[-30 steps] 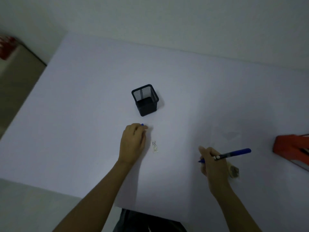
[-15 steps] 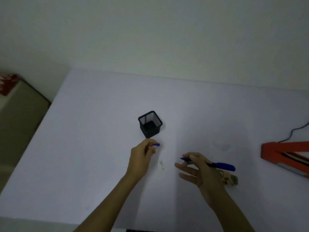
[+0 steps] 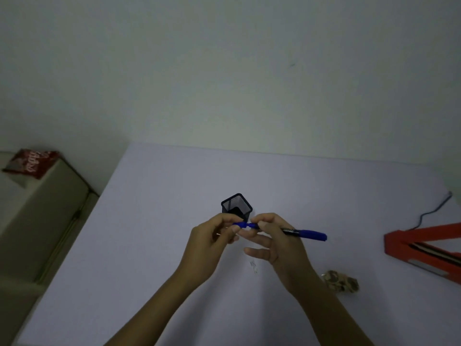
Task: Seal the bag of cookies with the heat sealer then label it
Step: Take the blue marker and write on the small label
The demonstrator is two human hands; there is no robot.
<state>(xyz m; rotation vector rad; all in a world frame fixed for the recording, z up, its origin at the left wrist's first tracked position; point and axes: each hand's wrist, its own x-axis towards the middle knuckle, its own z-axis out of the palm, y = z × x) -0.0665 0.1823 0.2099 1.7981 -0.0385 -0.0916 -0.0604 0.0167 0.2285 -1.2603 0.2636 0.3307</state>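
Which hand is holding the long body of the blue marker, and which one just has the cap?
The right hand grips the marker body; the left hand pinches the cap.

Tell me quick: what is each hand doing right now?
Left hand: fingers pinch the blue pen cap.
Right hand: thumb and forefinger hold the blue marker; other fingers spread.

The pen holder [image 3: 237, 205] is black wire mesh, matt and see-through at its walls. The marker [image 3: 303, 233] looks like smooth plastic, blue with a black band, faintly glossy. The table [image 3: 154, 221] has a flat, matt, pale surface. The heat sealer [image 3: 424, 242] has a smooth red painted-looking casing. The bag of cookies [image 3: 341, 281] is clear, shiny film. The red packet [image 3: 32, 162] looks like glossy foil.
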